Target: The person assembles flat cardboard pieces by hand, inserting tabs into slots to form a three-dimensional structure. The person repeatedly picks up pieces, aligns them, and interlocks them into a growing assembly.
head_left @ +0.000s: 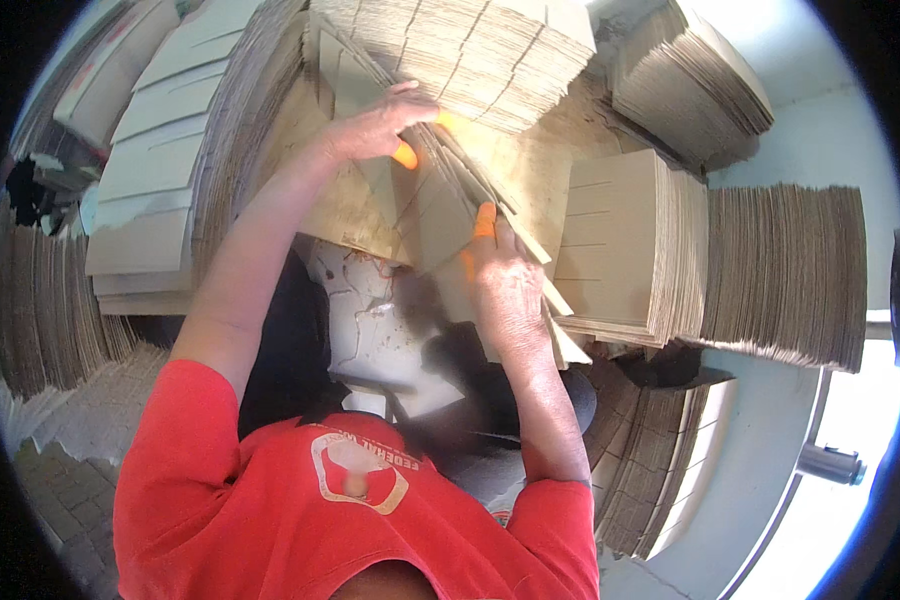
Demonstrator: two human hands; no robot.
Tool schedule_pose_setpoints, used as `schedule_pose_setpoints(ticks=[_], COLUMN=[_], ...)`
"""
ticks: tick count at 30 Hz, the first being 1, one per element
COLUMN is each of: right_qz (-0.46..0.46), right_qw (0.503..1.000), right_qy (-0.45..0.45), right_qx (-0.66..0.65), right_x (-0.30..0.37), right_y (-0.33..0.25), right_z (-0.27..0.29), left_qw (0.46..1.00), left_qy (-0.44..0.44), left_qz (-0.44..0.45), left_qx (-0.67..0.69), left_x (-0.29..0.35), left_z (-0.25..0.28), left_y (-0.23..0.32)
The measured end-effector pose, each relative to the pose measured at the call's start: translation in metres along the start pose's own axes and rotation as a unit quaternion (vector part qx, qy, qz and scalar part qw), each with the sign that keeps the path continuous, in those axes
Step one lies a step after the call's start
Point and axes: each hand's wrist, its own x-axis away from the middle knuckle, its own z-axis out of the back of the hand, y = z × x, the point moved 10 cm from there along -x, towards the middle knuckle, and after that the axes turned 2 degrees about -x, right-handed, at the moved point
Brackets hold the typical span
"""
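At the pale wooden counter (pixel 545 160), in front of a tall stack of slotted cardboard (pixel 460 50), a person in a red shirt (pixel 270 500) has a slanted bundle of cardboard sheets (pixel 442 215) between 2 hands, its lower part reaching past the near edge. The likeliest trouble is the sheets slipping out of line: at the lower right, beside the right hand (pixel 507 285), their edges already splay apart, and a loose hold there could let the outer ones slide off towards the floor. Squeezing too hard at a slot might also bend or crease a sheet. A careless swing to the right could knock the shorter stack (pixel 605 240) standing close by, and a push away from the body might nudge the tall stack out of square.

The left hand (pixel 385 130) is about half open at the upper part of the bundle, its thumb in an orange cover (pixel 405 155) and its fingers spread over the edges; whether those fingers close fully around the sheets is hard to tell from above. The right hand is curled further in, lower down, gripping the bundle by its side edges, with orange covers on its thumb and a finger pressed near the cardboard
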Motion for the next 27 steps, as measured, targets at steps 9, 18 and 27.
schedule_pose_setpoints(ticks=[9,18,27], right_qz=[-0.121,-0.095,0.054], right_qw=[0.988,0.995,0.837], right_qy=[-0.062,0.021,0.507], right_qx=[-0.069,-0.001,0.200], right_x=[0.011,0.007,0.088], right_y=[0.065,0.071,-0.034], right_z=[-0.005,-0.003,0.232], left_qw=[0.998,0.994,0.799], left_qy=[-0.018,0.080,0.318], left_qz=[-0.017,-0.018,-0.285], left_qx=[-0.049,-0.071,-0.424], left_x=[-0.002,-0.007,0.031], left_z=[-0.006,-0.014,0.163], left_y=[-0.009,-0.050,0.205])
